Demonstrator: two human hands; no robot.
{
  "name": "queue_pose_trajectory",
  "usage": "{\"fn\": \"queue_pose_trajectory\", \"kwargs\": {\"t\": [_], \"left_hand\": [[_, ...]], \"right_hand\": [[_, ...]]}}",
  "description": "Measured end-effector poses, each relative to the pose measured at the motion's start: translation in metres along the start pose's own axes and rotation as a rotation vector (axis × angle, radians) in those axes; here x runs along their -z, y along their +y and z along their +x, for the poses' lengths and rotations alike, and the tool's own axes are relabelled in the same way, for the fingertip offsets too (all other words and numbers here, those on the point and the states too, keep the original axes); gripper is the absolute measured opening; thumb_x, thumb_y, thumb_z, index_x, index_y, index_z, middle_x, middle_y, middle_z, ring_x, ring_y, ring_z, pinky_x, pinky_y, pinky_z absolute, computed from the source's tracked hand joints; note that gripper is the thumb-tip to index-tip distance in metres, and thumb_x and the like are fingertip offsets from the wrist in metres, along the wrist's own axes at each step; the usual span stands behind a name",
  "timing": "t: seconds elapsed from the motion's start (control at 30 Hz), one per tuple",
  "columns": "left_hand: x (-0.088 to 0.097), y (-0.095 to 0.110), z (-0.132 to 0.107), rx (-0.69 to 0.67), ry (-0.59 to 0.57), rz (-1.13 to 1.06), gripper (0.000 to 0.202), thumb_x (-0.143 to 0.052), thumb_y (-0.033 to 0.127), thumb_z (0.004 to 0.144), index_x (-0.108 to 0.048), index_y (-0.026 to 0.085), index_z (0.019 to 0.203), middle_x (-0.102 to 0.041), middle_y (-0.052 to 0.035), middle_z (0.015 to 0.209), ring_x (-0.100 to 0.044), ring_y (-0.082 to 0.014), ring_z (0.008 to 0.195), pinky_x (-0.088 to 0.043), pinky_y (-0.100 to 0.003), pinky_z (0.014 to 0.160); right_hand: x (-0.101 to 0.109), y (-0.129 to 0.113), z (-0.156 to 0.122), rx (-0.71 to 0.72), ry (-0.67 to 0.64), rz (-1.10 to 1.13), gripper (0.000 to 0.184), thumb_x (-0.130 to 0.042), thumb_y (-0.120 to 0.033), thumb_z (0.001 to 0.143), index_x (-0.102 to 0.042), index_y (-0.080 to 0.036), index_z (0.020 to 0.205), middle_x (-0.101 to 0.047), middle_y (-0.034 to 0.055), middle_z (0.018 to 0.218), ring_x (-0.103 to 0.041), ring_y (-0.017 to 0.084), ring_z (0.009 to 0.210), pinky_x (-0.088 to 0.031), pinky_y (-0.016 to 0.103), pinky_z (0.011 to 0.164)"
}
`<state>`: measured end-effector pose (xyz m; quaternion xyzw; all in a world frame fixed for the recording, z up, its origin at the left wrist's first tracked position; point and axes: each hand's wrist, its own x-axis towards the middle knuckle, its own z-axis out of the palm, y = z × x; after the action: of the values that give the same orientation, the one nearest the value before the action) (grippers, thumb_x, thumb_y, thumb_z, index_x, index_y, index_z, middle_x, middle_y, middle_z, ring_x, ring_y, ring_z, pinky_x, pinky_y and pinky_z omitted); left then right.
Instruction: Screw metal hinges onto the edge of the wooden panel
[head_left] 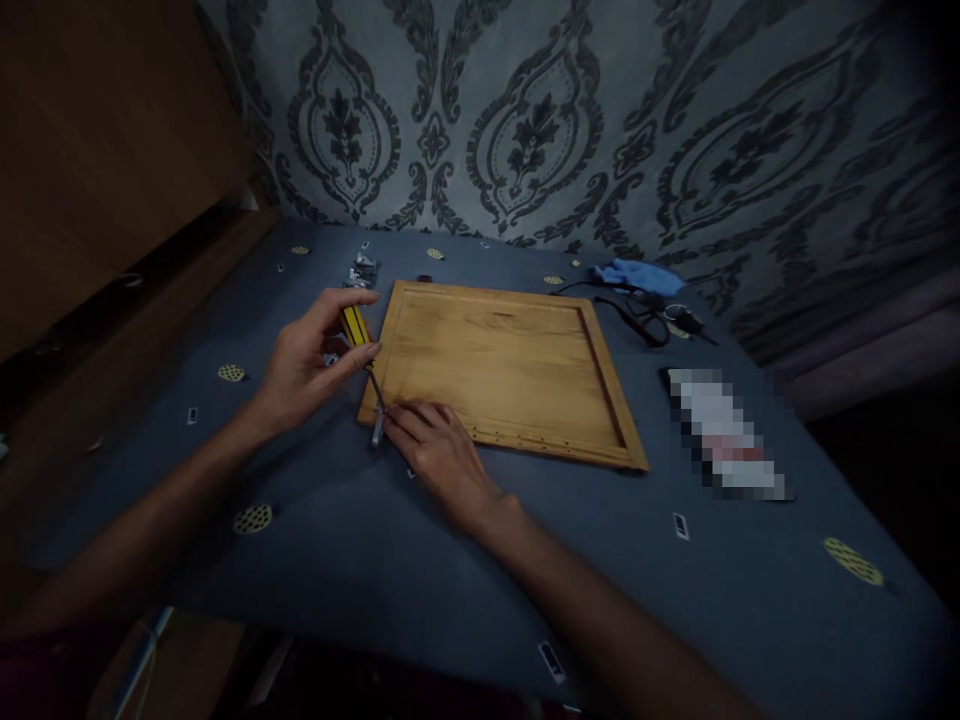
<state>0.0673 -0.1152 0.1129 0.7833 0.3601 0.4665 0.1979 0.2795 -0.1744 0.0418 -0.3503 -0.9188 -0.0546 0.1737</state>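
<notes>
My left hand [307,355] grips a screwdriver [356,325] by its yellow and black handle, the shaft slanting down to the right. Its tip meets a small metal hinge [378,428] at the near left corner of a framed wooden panel [495,370]. Fingers stretched out, my right hand [442,455] lies on the panel's near edge, its fingertips beside the hinge. Whether those fingertips press on the hinge itself I cannot make out. A row of small dark holes runs along the near edge, right of my hand.
A pile of metal hardware [361,272] lies behind the panel's left corner. At the back right are a blue cloth [637,276] and a black strap or cable [637,325]. A pixelated flat object [724,430] rests to the right. Patterned wallpaper [532,130] backs the blue-covered surface [600,590].
</notes>
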Motion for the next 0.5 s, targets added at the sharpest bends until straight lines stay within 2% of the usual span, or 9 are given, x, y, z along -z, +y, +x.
{"fn": "queue_pose_trajectory", "kwargs": {"t": [0.27, 0.4, 0.5], "left_hand": [[0.0012, -0.0009, 0.0002, 0.005, -0.011, 0.012, 0.043, -0.075, 0.042, 0.096, -0.065, 0.026, 0.134, -0.071, -0.0075, 0.123, -0.072, -0.0160, 0.091, -0.064, -0.025, 0.076], [0.0026, 0.0026, 0.0009, -0.004, -0.013, 0.036, 0.047, -0.074, 0.046, 0.097, -0.063, 0.029, 0.140, -0.072, -0.0072, 0.117, -0.072, -0.0182, 0.093, -0.065, -0.028, 0.078], [0.0022, 0.0025, 0.0018, -0.014, -0.044, -0.038, 0.064, -0.077, 0.050, 0.095, -0.051, 0.032, 0.150, -0.072, -0.0055, 0.108, -0.075, -0.0207, 0.092, -0.068, -0.033, 0.080]], "right_hand": [[0.0013, -0.0005, -0.0005, -0.008, 0.003, 0.009, 0.033, -0.055, -0.012, 0.107, -0.071, -0.016, 0.135, -0.076, 0.0108, 0.133, -0.064, 0.025, 0.119, -0.051, 0.040, 0.098], [0.0013, -0.0006, -0.0008, -0.014, 0.009, 0.021, 0.032, -0.054, -0.014, 0.108, -0.072, -0.018, 0.134, -0.076, 0.0092, 0.133, -0.065, 0.025, 0.120, -0.050, 0.039, 0.098], [0.0018, -0.0010, -0.0007, -0.014, 0.014, 0.032, 0.032, -0.055, -0.014, 0.107, -0.071, -0.015, 0.135, -0.076, 0.0107, 0.133, -0.064, 0.025, 0.122, -0.050, 0.040, 0.099]]}}
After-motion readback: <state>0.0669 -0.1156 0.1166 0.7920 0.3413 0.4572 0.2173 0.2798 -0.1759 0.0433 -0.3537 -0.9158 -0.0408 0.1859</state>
